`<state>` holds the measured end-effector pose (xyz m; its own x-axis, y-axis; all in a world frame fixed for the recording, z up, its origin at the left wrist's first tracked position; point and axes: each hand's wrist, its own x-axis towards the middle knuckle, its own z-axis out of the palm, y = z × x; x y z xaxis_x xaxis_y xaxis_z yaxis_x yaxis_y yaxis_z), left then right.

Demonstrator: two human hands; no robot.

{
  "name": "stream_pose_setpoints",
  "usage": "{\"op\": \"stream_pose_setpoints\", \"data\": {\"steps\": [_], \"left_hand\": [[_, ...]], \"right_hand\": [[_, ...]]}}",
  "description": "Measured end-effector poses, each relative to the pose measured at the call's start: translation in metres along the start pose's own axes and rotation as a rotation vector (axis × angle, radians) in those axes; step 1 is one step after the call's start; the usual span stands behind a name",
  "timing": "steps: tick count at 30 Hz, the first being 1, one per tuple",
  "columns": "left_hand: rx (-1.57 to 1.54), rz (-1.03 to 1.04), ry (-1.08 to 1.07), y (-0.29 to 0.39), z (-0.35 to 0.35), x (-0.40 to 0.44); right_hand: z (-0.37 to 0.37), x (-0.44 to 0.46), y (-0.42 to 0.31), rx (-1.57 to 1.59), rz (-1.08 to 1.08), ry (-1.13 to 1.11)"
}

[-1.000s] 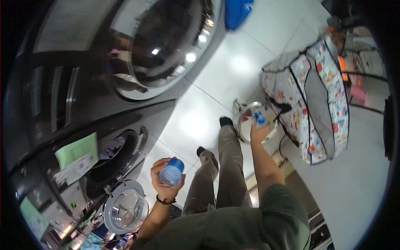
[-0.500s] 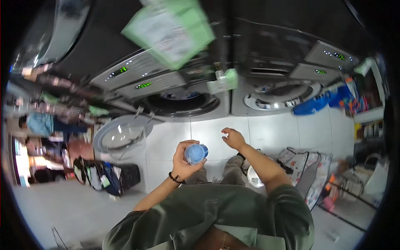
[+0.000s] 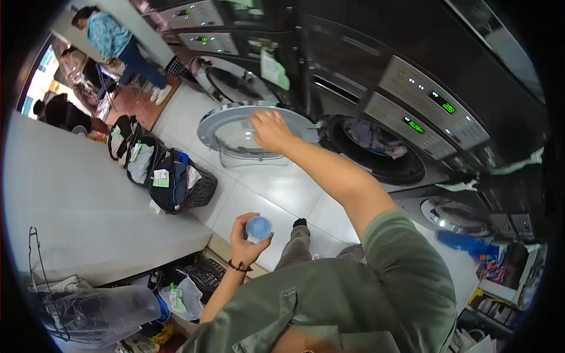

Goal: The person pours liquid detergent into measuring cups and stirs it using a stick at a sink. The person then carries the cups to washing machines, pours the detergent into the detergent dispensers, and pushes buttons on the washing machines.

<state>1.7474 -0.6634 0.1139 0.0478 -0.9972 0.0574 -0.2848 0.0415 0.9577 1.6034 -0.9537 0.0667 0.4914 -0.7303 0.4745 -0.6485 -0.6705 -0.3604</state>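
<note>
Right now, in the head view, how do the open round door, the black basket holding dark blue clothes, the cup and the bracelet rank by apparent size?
Largest to smallest, as they look:
1. Open round door, partly covered
2. Black basket
3. Cup
4. Bracelet, a thin band

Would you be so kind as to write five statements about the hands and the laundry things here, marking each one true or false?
1. The left hand is empty. False: it holds a small cup.
2. In this view, the right hand overlaps the washer door. True.
3. That washer door is closed. False: it stands open.
4. Laundry shows inside the round opening. True.
5. The dark basket has nothing in it. False: it holds clothes.
</note>
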Motion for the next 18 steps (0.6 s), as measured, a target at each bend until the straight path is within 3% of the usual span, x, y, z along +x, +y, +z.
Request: {"op": "stream_pose_setpoints", "data": {"steps": [4, 8, 12, 18], "left_hand": [[0.039, -0.026, 0.165, -0.034, -0.052, -0.017], [0.056, -0.11, 0.29, -0.058, -0.083, -0.041], [-0.08, -0.206, 0.391, -0.081, -0.097, -0.058], [0.016, -0.092, 0.443, -0.066, -0.122, -0.037]], "right_hand": [[0.071, 0.103, -0.009, -0.119, 0.128, -0.089], [0.078, 0.152, -0.026, -0.222, 0.382, -0.528], [0.08, 0.148, -0.041, -0.276, 0.448, -0.458], [0.059, 0.092, -0.078, -0.174, 0.372, -0.423]]}}
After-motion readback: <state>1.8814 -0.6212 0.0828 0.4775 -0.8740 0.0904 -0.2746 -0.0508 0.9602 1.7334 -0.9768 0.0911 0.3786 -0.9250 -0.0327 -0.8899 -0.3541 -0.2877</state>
